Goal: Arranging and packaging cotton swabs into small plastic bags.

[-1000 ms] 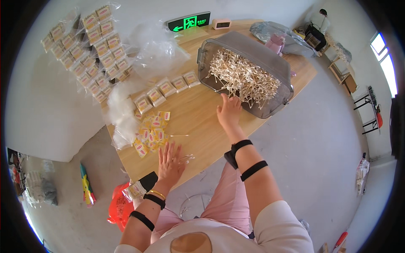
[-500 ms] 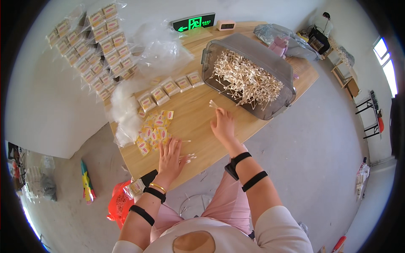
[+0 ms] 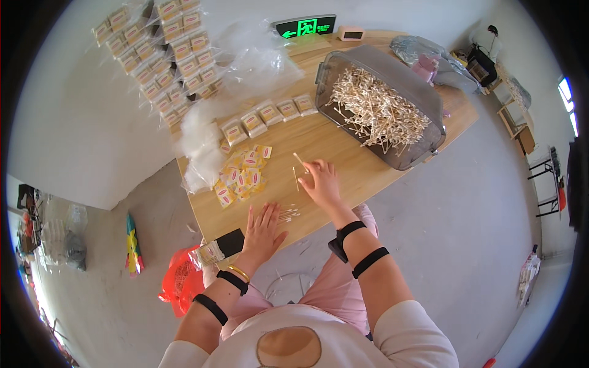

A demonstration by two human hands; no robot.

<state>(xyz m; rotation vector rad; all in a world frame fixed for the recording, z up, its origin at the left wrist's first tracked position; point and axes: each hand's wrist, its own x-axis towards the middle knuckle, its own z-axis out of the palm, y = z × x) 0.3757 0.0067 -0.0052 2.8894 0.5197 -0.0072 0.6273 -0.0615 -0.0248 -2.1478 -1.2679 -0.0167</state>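
Note:
My right hand (image 3: 321,184) is over the middle of the table, thumb and fingers closed on cotton swabs (image 3: 299,159) that stick out beyond the fingertips. One more swab (image 3: 296,178) shows by its thumb; whether it is held, I cannot tell. My left hand (image 3: 262,233) lies flat near the front edge, fingers stretched out and nothing in them. Several loose swabs (image 3: 289,214) lie on the wood beside its fingertips. Beyond it is a heap of small yellow and white printed cards (image 3: 242,176). Swabs (image 3: 374,107) fill a tilted grey plastic bin (image 3: 402,161) at the right.
A row of filled swab packs (image 3: 253,124) runs behind the cards, with clear bags (image 3: 205,147) to the left. Stacked packs (image 3: 190,55) stand at the far left. A black box-like item with a pack (image 3: 210,253) sits at the front edge above a red bag (image 3: 184,279).
The view has shifted. My left hand has drawn back from the cards toward me and lies flat by the loose swabs. My right hand has moved left, away from the bin, still holding swabs.

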